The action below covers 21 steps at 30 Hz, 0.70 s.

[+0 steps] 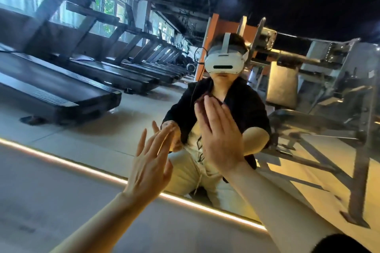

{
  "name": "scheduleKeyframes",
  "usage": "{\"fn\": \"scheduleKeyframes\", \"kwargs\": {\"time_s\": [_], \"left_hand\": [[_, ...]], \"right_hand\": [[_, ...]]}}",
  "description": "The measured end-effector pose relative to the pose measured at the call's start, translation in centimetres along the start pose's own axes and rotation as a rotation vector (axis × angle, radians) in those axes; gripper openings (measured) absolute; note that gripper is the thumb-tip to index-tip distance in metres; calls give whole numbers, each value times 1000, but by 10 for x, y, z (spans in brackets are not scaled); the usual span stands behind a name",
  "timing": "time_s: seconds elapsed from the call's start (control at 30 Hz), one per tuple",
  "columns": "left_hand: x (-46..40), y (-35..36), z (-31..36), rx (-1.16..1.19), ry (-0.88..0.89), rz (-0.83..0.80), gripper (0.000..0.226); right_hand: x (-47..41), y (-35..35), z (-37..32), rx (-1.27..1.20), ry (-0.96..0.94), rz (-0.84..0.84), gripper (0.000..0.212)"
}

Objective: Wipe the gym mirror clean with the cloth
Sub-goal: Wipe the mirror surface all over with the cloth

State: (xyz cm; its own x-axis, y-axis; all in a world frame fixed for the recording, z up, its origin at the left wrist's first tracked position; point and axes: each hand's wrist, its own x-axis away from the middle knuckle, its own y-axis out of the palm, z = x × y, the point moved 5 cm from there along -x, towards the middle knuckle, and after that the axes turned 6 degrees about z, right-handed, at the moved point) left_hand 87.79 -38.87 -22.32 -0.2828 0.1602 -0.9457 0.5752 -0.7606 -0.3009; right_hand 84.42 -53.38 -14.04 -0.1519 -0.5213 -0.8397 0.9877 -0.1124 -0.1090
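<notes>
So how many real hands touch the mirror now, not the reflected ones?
2. The left hand lies flat low on the mirror; the right hand presses the dark cloth higher up.

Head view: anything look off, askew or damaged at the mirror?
Nothing damaged or spilled. The mirror shows no cracks. The right hand presses a dark cloth flat on the glass; only its edge shows past the fingers. The left hand is spread open, fingertips at the glass. The tilt comes from the head camera.

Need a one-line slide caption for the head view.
Right hand presses a dark cloth flat against the gym mirror; left hand braces open beside it.
</notes>
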Motion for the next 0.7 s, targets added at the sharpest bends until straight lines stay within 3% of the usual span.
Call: {"fn": "scheduleKeyframes", "kwargs": {"time_s": [0.13, 0.2, 0.23, 0.37, 0.57, 0.63, 0.7], "left_hand": [[3, -6, -4, 21, -5, 48, 87], [-12, -13, -7, 28, 47, 70, 75], [-25, -15, -8, 25, 75, 76, 69], [-100, -24, -1, -48, 168, 67, 54], [-211, -52, 13, -181, 373, 56, 52], [-238, -67, 6, -237, 420, 61, 54], [-263, -81, 0, -277, 436, 86, 56]], "right_hand": [[73, 15, -53, 64, -723, -363, 55], [60, 15, -43, 57, -789, -370, 53], [38, 14, -30, 44, -710, -314, 49], [-86, -9, 66, 30, -109, -9, 42], [-143, -59, 188, 272, 472, 178, 47], [-151, -63, 196, 308, 684, 231, 49], [-179, -54, 173, 310, 696, 248, 56]]}}
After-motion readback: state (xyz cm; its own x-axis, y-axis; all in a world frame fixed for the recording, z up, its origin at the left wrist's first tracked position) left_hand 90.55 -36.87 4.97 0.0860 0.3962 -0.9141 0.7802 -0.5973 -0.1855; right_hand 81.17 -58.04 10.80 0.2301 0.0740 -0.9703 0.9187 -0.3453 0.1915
